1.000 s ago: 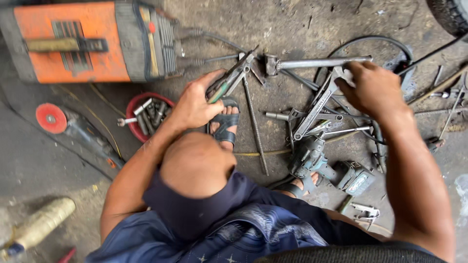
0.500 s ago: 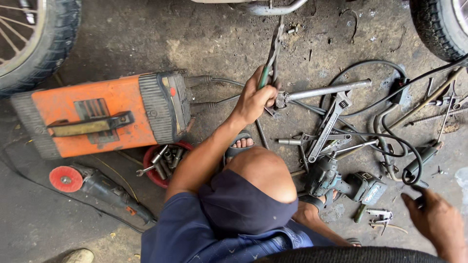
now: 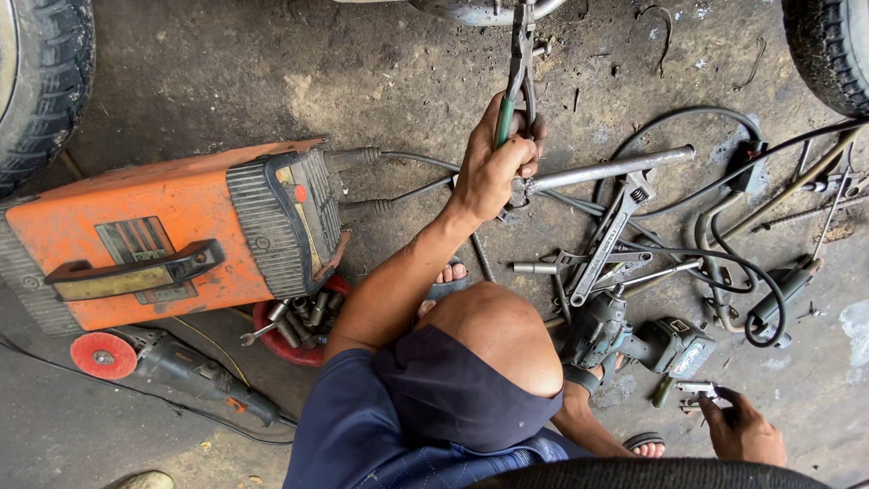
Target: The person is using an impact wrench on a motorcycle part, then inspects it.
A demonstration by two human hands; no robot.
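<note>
While the left hand (image 3: 493,172) is clenched around the green-sleeved handles of a pair of long steel pliers (image 3: 518,63), their dark jaws point up toward a rounded metal part (image 3: 480,11) at the top edge of the view. This grip is a full fist, with the fingers wrapped over both handles. Just beside the knuckles lies a smooth grey steel pipe (image 3: 611,168), slanting across the rough, stained concrete floor (image 3: 226,81).

Low at the right, the right hand (image 3: 744,433) grasps a small bright metal piece (image 3: 697,389) in its fingertips, near the floor; its exact shape is too small to tell.

Between the two hands lies a scatter of tools: a heavy adjustable pipe wrench (image 3: 608,234) of dull metal, a grimy dark-green power drill (image 3: 634,342), and looping black rubber cables (image 3: 715,244). Left of the bent knee stands a boxy orange welding machine (image 3: 172,240) with ribbed black vents and a black carrying handle. Touching its lower corner is a round red bowl (image 3: 294,330) filled with cylindrical steel sockets. An angle grinder (image 3: 172,367) with a flat red disc lies below the machine. Ridged black tyres (image 3: 41,81) fill the upper corners.
</note>
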